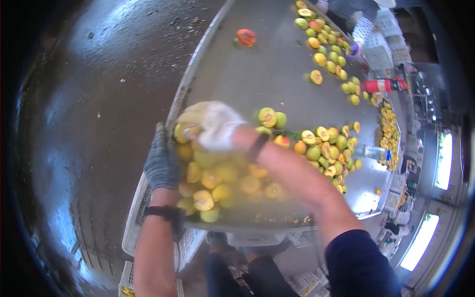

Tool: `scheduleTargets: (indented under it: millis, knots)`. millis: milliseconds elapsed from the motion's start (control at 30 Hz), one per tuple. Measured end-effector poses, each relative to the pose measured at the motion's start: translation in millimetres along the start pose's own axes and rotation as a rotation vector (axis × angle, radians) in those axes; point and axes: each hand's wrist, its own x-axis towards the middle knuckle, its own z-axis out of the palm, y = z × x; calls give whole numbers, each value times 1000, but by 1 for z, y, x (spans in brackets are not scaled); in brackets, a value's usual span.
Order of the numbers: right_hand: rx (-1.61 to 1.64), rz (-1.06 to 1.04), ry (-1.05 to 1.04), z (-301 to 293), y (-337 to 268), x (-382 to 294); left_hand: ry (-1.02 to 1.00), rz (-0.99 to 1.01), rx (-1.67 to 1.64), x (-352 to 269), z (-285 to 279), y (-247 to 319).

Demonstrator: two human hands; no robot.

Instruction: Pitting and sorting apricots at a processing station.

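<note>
My left hand (162,159), in a grey knitted glove, is upright at the left rim of a metal table (245,78). Its fingers point away from me, and its palm side is turned from view. My right hand (217,124), in a white glove, is bent over and blurred beside it. Under the right fingers show a yellow peach (180,133) and a small shiny patch, too blurred to name. Whether either hand grips something is not plain. Halved peaches (203,200) lie heaped between my forearms, many with cut faces showing.
More peach halves (330,148) are piled to the right, near a clear bottle (375,152). A red bottle (382,85) lies at the far side, where a purple-gloved hand (354,50) of another person shows. White plastic crates (191,241) stand below the table; wet floor (104,111) is at left.
</note>
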Motion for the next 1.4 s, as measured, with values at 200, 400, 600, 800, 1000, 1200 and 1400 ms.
scheduleTargets:
  millis: [200, 400, 600, 800, 1000, 1200, 1400]
  knots:
    - [480, 336, 16, 0, 37, -42, 63, 306, -27, -7, 11, -8]
    - [-115, 604, -82, -36, 96, -86, 39, 527, 179, -12, 6, -7]
    - [-98, 554, -41, 18, 84, -184, 51, 643, 432, -39, 29, 20]
    - [-101, 515, 91, 49, 74, -266, -139, 634, 85, -108, 84, 74]
    - [256, 632, 131, -9, 69, -345, -315, 870, 178, -145, 87, 144]
    - [-245, 823, 167, -98, 209, -372, -278, 861, -60, -126, 206, 275]
    - [-270, 681, 44, -46, 250, -424, -399, 864, -226, -157, 300, 305]
